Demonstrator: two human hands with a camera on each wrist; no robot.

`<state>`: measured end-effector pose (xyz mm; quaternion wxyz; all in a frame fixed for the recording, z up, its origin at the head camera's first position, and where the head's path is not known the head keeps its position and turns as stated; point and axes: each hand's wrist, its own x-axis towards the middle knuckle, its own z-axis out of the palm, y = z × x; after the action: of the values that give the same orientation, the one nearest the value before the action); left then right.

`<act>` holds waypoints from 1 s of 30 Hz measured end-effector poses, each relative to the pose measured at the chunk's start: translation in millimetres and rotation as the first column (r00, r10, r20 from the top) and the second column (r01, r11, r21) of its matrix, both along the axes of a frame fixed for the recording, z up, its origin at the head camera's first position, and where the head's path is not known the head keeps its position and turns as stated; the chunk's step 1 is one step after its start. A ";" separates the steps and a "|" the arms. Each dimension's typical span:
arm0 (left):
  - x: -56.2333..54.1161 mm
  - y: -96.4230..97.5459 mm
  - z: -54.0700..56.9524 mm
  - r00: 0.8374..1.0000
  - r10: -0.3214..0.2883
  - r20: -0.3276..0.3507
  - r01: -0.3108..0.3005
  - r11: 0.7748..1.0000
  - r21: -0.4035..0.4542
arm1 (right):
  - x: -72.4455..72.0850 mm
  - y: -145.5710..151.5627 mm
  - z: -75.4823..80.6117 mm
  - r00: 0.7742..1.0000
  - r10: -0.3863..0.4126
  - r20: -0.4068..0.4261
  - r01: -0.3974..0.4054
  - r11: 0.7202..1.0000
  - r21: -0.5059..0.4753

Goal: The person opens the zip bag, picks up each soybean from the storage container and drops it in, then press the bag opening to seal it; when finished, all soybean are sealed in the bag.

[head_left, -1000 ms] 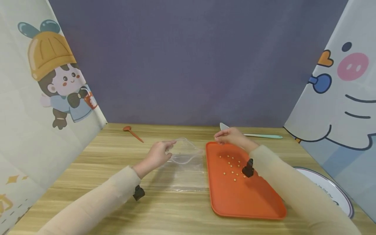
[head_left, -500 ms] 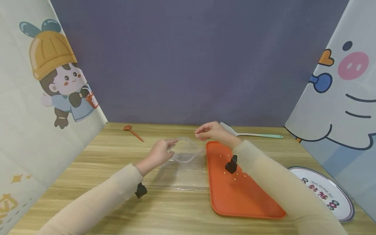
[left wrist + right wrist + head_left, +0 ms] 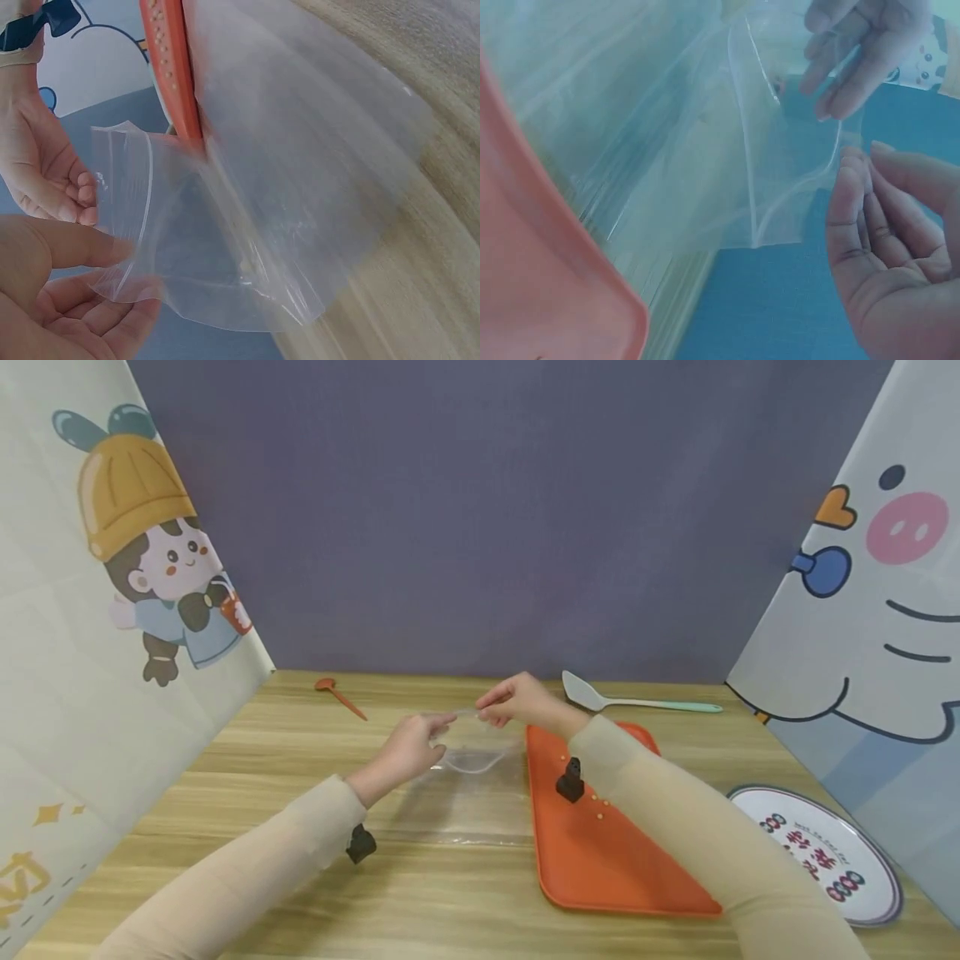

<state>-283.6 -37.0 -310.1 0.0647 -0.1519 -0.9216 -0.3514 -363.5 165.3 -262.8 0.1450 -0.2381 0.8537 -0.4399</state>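
A clear zip-lock bag (image 3: 468,814) lies on the wooden table, its mouth raised and spread. My left hand (image 3: 408,747) holds the mouth by its left side, fingers and thumb at the rim. My right hand (image 3: 525,703) is at the far right of the mouth, thumb and fingertips pinched together. A soybean seems to be between them, but the fingertips hide it now. In the right wrist view the right fingertips (image 3: 851,169) meet right beside the bag's rim. Several soybeans (image 3: 600,816) lie on the orange tray (image 3: 600,877), partly under my right forearm.
A white spatula (image 3: 587,695) with a mint handle lies behind the tray. A small reddish spoon (image 3: 343,697) is at the back left. An oval plate (image 3: 873,897) with printed lettering stands at the right. A grey cloth wall (image 3: 480,527) closes off the table's far side.
My right hand has moved left from above the tray's far edge to the bag's mouth; a pale speck showed at its fingertips half a second ago. The left hand has stayed at the bag.
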 end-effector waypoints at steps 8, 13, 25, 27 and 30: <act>1.8 1.4 1.2 1.000 0.008 0.007 -0.008 1.000 0.009 | -2.1 11.7 -3.1 0.999 -0.035 0.011 0.035 0.999 -0.005; 1.0 1.0 -1.6 1.000 0.014 0.005 -0.014 1.000 0.009 | -3.6 29.6 -2.7 0.997 -0.072 0.029 0.072 0.997 -0.005; 0.8 0.3 -10.7 1.000 0.007 -0.009 -0.007 1.000 0.020 | -15.2 98.3 -3.7 0.990 -0.134 0.044 0.131 0.989 0.064; 1.3 0.3 -10.7 1.000 0.008 -0.006 -0.008 1.000 0.019 | -16.2 108.8 -7.4 0.988 -0.149 0.041 0.145 0.986 0.086; 2.0 0.5 -10.4 1.000 0.007 -0.007 -0.007 1.000 0.013 | -16.7 123.5 -13.8 0.985 -0.168 0.024 0.165 0.980 0.116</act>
<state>-281.5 -36.4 -320.5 0.0700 -0.1495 -0.9196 -0.3564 -380.2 288.8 -276.6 0.1353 -0.1497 0.8917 -0.4051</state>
